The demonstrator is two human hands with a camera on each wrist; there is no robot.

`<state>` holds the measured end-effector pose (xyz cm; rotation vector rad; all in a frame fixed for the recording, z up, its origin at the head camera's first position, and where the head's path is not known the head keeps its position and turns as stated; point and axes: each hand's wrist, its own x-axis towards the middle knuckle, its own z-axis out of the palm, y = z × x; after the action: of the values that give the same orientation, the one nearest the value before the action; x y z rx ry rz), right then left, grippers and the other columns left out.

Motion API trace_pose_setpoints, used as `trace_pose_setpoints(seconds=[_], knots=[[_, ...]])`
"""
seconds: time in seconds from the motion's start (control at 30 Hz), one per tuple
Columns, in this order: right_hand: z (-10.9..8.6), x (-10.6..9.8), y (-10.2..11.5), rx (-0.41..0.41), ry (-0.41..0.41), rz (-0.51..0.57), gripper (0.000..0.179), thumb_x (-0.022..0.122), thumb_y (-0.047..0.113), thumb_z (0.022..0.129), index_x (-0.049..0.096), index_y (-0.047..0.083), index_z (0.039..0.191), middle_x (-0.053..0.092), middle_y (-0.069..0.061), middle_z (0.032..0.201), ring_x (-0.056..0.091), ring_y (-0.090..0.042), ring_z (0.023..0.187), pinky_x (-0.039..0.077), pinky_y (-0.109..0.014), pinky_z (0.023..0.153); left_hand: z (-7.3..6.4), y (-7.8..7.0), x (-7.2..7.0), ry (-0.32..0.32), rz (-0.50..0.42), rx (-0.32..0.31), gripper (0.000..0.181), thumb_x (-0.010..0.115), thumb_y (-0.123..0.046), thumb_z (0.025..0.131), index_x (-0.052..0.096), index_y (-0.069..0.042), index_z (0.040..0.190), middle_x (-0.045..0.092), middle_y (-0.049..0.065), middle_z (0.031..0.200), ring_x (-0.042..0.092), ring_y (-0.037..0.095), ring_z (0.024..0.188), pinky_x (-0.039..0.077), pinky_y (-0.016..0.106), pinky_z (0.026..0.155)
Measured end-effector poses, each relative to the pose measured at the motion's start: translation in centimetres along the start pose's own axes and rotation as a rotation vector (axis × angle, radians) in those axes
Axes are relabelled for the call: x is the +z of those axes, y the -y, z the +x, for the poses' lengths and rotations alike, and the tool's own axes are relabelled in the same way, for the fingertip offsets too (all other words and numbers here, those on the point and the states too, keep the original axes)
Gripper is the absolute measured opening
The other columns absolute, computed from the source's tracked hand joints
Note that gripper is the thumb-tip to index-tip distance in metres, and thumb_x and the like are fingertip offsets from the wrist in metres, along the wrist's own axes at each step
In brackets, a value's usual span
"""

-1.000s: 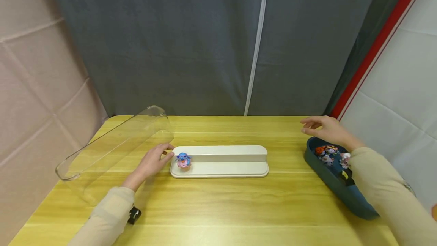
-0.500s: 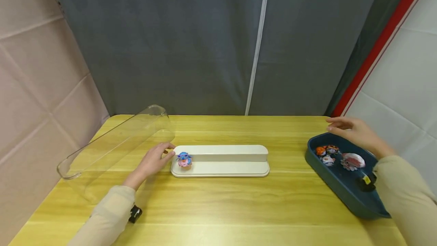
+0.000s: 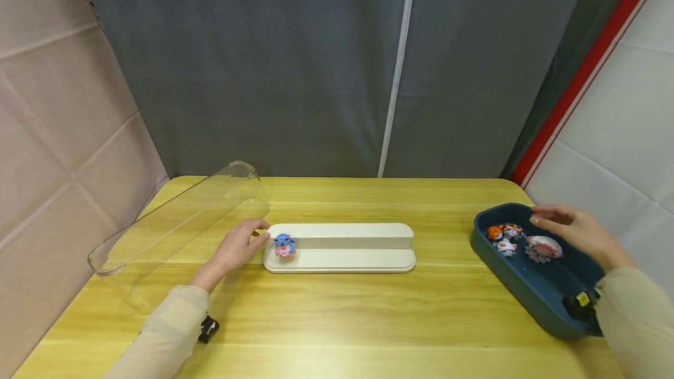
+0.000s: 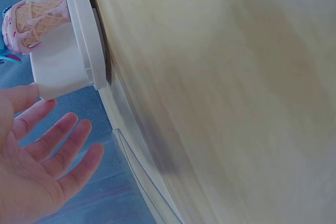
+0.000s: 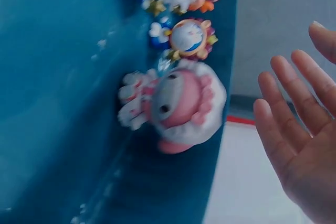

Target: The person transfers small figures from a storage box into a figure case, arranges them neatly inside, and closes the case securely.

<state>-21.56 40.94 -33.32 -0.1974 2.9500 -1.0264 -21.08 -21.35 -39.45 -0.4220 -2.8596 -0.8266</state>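
My left hand (image 3: pixel 239 252) is at the left end of a white stepped display stand (image 3: pixel 347 259), its thumb and index finger pinching the corner of the raised back part. The other fingers spread loosely, as the left wrist view shows. A blue and pink ice-cream-cone figurine (image 3: pixel 285 247) stands on the stand's left end, close to that hand. My right hand (image 3: pixel 578 231) hovers over a dark blue tray (image 3: pixel 518 289) with nothing in it, fingers relaxed. Nearest to it in the tray lies a pink figurine with a white hood (image 5: pixel 191 103). Smaller figurines (image 3: pixel 505 238) lie beside it.
A clear plastic cover (image 3: pixel 181 224) leans at the left of the wooden table (image 3: pixel 337 320). A black object with a yellow patch (image 3: pixel 579 304) shows by the right wrist. A grey curtain hangs behind, with white panels at the sides.
My right hand has moved right, then down and nearer over the tray, uncovering the hooded figurine. The left hand, stand and ice-cream-cone figurine stay in place.
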Motion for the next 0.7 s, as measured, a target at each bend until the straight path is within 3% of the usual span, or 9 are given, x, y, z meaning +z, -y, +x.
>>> trace_pose_setpoints(seconds=[0.07, 0.23, 0.4, 0.63, 0.7], knots=[[-0.3, 0.1, -0.6, 0.015, -0.006, 0.008, 0.052, 0.052, 0.035, 0.088, 0.044, -0.002, 0.123, 0.052, 0.011, 0.101, 0.035, 0.012, 0.085, 0.034, -0.055, 0.077, 0.0, 0.0, 0.0, 0.002, -0.002, -0.001, 0.022, 0.053, -0.02, 0.09, 0.056, -0.008, 0.107, 0.055, 0.012, 0.109, 0.053, 0.032, 0.095, 0.042, 0.048, 0.078], [-0.8, 0.5, -2.1, 0.045, -0.007, 0.025, 0.055, 0.052, 0.037, 0.088, 0.044, -0.003, 0.123, 0.047, 0.016, 0.1, 0.033, 0.01, 0.087, 0.034, -0.055, 0.077, 0.0, 0.0, 0.0, 0.004, -0.006, 0.003, 0.022, 0.053, -0.02, 0.089, 0.057, -0.007, 0.107, 0.055, 0.013, 0.109, 0.053, 0.032, 0.095, 0.042, 0.048, 0.078], [-0.9, 0.9, -3.3, 0.067, -0.015, 0.03, 0.053, 0.053, 0.037, 0.088, 0.045, -0.004, 0.122, 0.046, 0.025, 0.094, 0.033, 0.016, 0.083, 0.038, -0.038, 0.074, 0.0, 0.0, 0.0, -0.005, -0.003, 0.008, 0.021, 0.054, -0.018, 0.089, 0.058, -0.007, 0.106, 0.056, 0.013, 0.108, 0.053, 0.032, 0.094, 0.043, 0.048, 0.076], [-0.9, 1.3, -3.9, 0.086, 0.025, 0.035, 0.054, 0.053, 0.036, 0.088, 0.045, -0.007, 0.12, 0.054, -0.009, 0.109, 0.035, 0.012, 0.083, 0.04, -0.043, 0.075, 0.0, 0.0, 0.0, -0.006, -0.005, 0.008, 0.02, 0.054, -0.018, 0.089, 0.058, -0.007, 0.105, 0.056, 0.013, 0.108, 0.054, 0.032, 0.094, 0.043, 0.048, 0.076], [-0.9, 1.3, -4.1, 0.079, 0.032, 0.027, 0.053, 0.053, 0.034, 0.088, 0.045, -0.008, 0.119, 0.055, -0.007, 0.106, 0.036, 0.014, 0.081, 0.042, -0.033, 0.072, 0.0, 0.0, 0.0, -0.008, -0.001, 0.008, 0.02, 0.054, -0.018, 0.089, 0.058, -0.007, 0.105, 0.056, 0.013, 0.108, 0.054, 0.032, 0.094, 0.043, 0.048, 0.076]])
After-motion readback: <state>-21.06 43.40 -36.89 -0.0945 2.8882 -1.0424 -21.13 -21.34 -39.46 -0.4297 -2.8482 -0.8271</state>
